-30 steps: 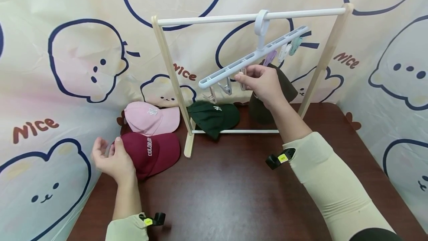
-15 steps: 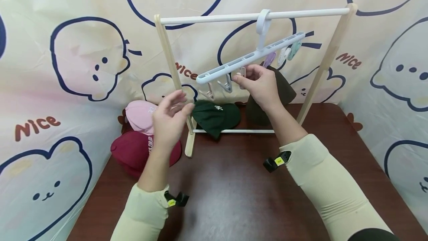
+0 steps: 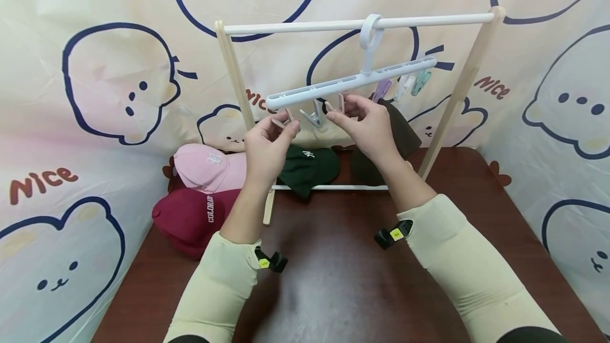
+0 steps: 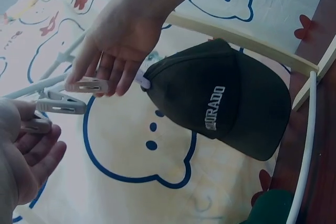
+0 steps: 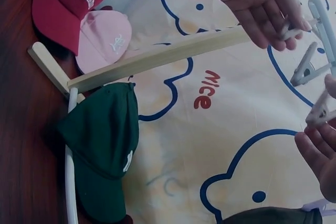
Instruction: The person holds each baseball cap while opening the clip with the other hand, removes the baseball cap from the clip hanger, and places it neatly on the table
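Observation:
A pale blue clip hanger (image 3: pixel 329 89) hangs by its hook from the rack's top rod, its left end tilted down. At that end my left hand (image 3: pixel 264 152) pinches a pale clip (image 4: pixel 37 125) between thumb and fingers. My right hand (image 3: pixel 370 125) pinches another pale clip (image 4: pixel 89 85) nearer the middle. Between the two hands hangs a grey clip (image 4: pixel 63 103), untouched. A dark olive cap (image 4: pixel 205 98) with white letters hangs from a purple clip (image 3: pixel 382 90) beyond my right hand, partly hidden by it in the head view.
A dark green cap (image 3: pixel 316 167) lies at the rack's lower rod (image 3: pixel 355 188). On the left, a pink cap (image 3: pixel 209 168) sits behind a maroon cap (image 3: pixel 190 221) on the brown table (image 3: pixel 329 269). White and teal clips (image 3: pixel 421 82) hang at the hanger's right end.
My left hand has left the maroon cap and moved up and right to the hanger's left-end clip. The hanger has swung, its left end higher. My right hand keeps its clip.

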A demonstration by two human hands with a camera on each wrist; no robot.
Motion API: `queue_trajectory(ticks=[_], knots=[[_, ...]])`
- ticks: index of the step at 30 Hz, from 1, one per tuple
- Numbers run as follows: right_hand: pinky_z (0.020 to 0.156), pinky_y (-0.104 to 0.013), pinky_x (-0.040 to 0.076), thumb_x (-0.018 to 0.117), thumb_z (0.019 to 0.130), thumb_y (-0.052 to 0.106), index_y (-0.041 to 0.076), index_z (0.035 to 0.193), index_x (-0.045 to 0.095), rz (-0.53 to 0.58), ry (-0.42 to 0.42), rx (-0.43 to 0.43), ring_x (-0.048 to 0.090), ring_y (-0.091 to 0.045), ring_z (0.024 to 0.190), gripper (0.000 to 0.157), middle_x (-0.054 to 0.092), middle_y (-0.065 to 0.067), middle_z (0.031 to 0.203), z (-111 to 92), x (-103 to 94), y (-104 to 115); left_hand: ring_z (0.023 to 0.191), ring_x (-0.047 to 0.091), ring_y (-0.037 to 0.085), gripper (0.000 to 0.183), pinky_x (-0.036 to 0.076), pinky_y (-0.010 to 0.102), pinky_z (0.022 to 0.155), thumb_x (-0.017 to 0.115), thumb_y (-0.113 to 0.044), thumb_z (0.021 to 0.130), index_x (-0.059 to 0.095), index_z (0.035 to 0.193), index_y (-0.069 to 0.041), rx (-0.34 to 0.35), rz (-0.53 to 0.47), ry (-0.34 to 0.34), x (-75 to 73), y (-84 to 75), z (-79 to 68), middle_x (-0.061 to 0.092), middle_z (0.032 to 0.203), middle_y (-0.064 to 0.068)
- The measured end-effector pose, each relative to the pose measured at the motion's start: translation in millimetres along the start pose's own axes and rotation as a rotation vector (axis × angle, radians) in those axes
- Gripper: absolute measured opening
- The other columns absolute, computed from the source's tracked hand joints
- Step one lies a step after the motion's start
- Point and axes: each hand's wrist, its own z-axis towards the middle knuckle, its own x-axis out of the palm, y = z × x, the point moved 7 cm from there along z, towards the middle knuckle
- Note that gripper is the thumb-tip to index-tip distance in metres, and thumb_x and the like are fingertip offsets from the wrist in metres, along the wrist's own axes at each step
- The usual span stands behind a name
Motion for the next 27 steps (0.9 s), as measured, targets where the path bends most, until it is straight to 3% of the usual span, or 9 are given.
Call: queue_trajectory(ticks=[5,10,13,17,20,23,27], knots=[[0.072,-0.020,0.052,0.074,0.089,0.029,0.005,0.119,0.070,0.004,-0.082,-0.033,0.064,-0.011,0.081,0.038,0.072,-0.008,0.097,-1.5,-19.3,-5.3,0.080,0.071,0.020,0.026,0.059,0.027,0.075,0.073,-0.016,0.090,0.070,0.107,0.003,-0.007,-0.070,-0.039,-8.9,4.9,5.8,0.073,0.089,0.015],[0.065,-0.016,0.053,0.072,0.090,0.021,0.000,0.111,0.071,0.070,-0.294,-0.018,0.062,-0.007,0.072,0.030,0.068,0.004,0.087,-0.8,-57.5,-18.1,0.078,0.072,0.014,0.027,0.059,0.026,0.075,0.073,-0.016,0.090,0.069,0.108,0.004,-0.055,-0.099,-0.090,-20.6,13.5,10.0,0.074,0.092,0.018],[0.070,-0.016,0.051,0.071,0.090,0.019,0.002,0.112,0.071,0.066,-0.442,0.023,0.061,-0.006,0.078,0.029,0.065,0.008,0.088,-1.0,-83.4,-26.6,0.076,0.071,0.013,0.026,0.059,0.026,0.073,0.073,-0.015,0.090,0.069,0.106,0.006,-0.072,-0.131,-0.121,-27.1,18.5,12.6,0.074,0.091,0.018],[0.085,-0.020,0.049,0.069,0.091,0.018,0.006,0.121,0.067,0.057,-0.590,0.103,0.057,-0.007,0.098,0.033,0.059,0.007,0.103,-2.4,-110.4,-39.9,0.073,0.071,0.014,0.024,0.059,0.025,0.071,0.072,-0.012,0.089,0.069,0.104,0.006,-0.096,-0.177,-0.149,-33.1,24.5,16.0,0.075,0.086,0.009],[0.101,-0.022,0.045,0.065,0.093,0.018,0.007,0.134,0.058,0.028,-0.603,0.141,0.050,-0.010,0.119,0.042,0.053,-0.001,0.125,-1.9,-119.1,-47.9,0.073,0.071,0.015,0.022,0.060,0.027,0.071,0.072,-0.011,0.090,0.068,0.104,0.006,-0.115,-0.226,-0.161,-35.2,28.2,19.0,0.075,0.087,0.007],[0.114,-0.024,0.033,0.061,0.096,0.021,0.007,0.147,0.042,0.002,-0.534,0.172,0.037,-0.012,0.139,0.057,0.040,-0.005,0.151,-0.1,-118.1,-52.5,0.072,0.071,0.016,0.018,0.060,0.031,0.071,0.070,-0.009,0.091,0.067,0.103,0.004,-0.128,-0.260,-0.172,-36.3,32.6,22.2,0.075,0.090,0.013],[0.119,-0.027,0.023,0.059,0.097,0.025,0.009,0.157,0.020,0.106,-0.449,0.211,0.024,-0.015,0.149,0.073,0.023,-0.006,0.163,2.8,-112.9,-57.7,0.073,0.072,0.018,0.014,0.060,0.035,0.072,0.068,-0.010,0.092,0.068,0.101,0.001,-0.155,-0.276,-0.170,-35.4,39.3,25.7,0.075,0.091,0.014]])
